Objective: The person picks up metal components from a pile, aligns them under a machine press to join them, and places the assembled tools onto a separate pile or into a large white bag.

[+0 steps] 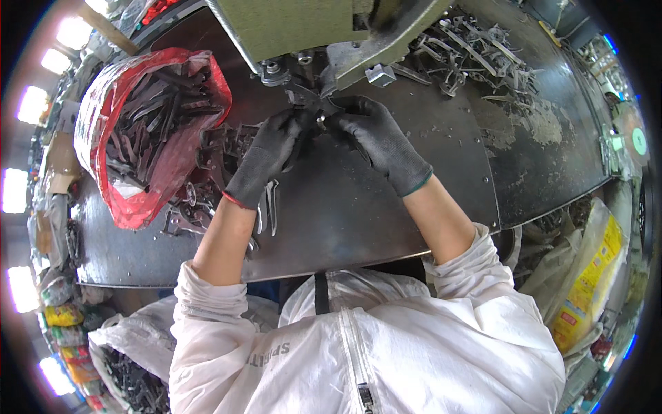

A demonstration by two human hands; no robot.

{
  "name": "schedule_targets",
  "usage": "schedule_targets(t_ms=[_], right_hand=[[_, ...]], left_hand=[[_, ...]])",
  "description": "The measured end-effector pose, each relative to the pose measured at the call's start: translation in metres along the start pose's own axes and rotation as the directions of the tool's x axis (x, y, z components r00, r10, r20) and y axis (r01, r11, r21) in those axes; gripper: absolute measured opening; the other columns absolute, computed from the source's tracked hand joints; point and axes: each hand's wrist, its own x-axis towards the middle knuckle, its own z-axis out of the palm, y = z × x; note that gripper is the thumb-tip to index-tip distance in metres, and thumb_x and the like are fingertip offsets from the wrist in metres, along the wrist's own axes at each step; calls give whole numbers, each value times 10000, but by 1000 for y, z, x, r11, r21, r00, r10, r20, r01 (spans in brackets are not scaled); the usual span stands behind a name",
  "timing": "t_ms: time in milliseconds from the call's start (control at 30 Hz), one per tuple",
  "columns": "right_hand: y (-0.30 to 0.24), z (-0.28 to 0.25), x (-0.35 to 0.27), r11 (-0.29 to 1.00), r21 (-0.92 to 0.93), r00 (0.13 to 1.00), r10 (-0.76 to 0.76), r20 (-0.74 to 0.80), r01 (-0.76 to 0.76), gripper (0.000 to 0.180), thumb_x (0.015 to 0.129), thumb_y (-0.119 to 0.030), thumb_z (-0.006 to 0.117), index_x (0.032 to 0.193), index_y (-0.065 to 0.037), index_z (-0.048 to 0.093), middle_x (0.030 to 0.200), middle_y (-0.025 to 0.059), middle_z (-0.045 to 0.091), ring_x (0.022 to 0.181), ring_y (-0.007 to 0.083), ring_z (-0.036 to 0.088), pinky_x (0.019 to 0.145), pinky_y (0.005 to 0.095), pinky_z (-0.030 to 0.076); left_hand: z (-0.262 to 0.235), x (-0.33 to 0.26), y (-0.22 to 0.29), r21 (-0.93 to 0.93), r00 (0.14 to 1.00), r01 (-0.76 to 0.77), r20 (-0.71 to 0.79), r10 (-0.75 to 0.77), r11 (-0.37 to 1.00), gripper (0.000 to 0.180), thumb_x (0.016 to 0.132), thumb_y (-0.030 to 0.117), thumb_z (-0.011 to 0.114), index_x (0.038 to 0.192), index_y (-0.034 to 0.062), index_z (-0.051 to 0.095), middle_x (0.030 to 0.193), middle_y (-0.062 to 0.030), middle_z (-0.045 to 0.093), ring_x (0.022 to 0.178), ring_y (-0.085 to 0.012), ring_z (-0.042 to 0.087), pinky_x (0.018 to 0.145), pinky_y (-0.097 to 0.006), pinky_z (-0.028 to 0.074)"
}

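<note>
Both hands wear dark gloves and meet under the head of a green machine (296, 31). My left hand (271, 146), with a red cuff edge, is closed around a dark metal piece (301, 99) held up at the machine's tooling. From the right, my right hand (383, 141), with a green cuff edge, has its fingers pinched at the same spot. What those fingers grip is mostly hidden by the glove and the machine. A small shiny round pin or rivet (321, 119) shows between the hands.
On the left stands a red-and-white bag (127, 214) full of dark, long flat pieces. Loose metal parts (189, 210) lie beside it near my left wrist. A pile of shiny lever-shaped metal parts (476, 55) covers the back right of the dark metal table (358, 214). Sacks (586, 269) stand beyond its right edge.
</note>
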Motion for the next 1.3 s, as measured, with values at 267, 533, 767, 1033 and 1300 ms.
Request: schedule_targets(t_ms=[267, 533, 767, 1033, 1300], right_hand=[[11, 5, 7, 999, -43, 999, 0, 33, 2, 441, 889, -15, 699, 1301, 85, 576, 947, 126, 702, 697, 145, 649, 590, 296, 502], [33, -3, 12, 997, 41, 998, 61, -1, -61, 358, 957, 20, 610, 1304, 76, 546, 981, 119, 662, 694, 166, 643, 588, 292, 521], [9, 14, 2, 998, 68, 1000, 0, 30, -2, 276, 975, 12, 600, 1245, 54, 562, 984, 109, 655, 708, 160, 654, 583, 284, 530], [-5, 25, -18, 998, -9, 998, 59, 9, -59, 362, 958, -55, 665, 1293, 55, 583, 890, 59, 664, 639, 106, 576, 541, 257, 456], [-4, 13, -19, 970, -244, 1000, -25, 1, 24, 343, 943, -121, 688, 1249, 28, 645, 947, 62, 706, 744, 110, 646, 683, 287, 548]], left_hand=[[-2, -2, 21, -133, 984, 74, 170, -51, 988, 396, 1074, 302, 549, 1287, -15, 648, 1024, -81, 711, 847, -117, 662, 741, -297, 563], [-63, 23, -3, 409, 993, -25, -97, 71, 912, 277, 990, 217, 565, 1069, 1, 721, 893, -216, 736, 797, -320, 750, 727, -442, 594], [-272, 56, -57, 895, 850, 402, -444, 285, 194, 310, 920, 244, 593, 1145, 74, 721, 1172, -244, 715, 1123, -428, 683, 929, -559, 532], [-307, 61, -111, 941, 847, 338, -300, 439, -11, 351, 899, 221, 605, 1187, 36, 682, 1190, -260, 702, 1142, -450, 665, 995, -544, 512], [-239, 13, -48, 622, 814, 107, -503, 292, 776, 387, 962, 189, 684, 1253, -43, 578, 1171, -211, 701, 1048, -336, 682, 929, -427, 505]])
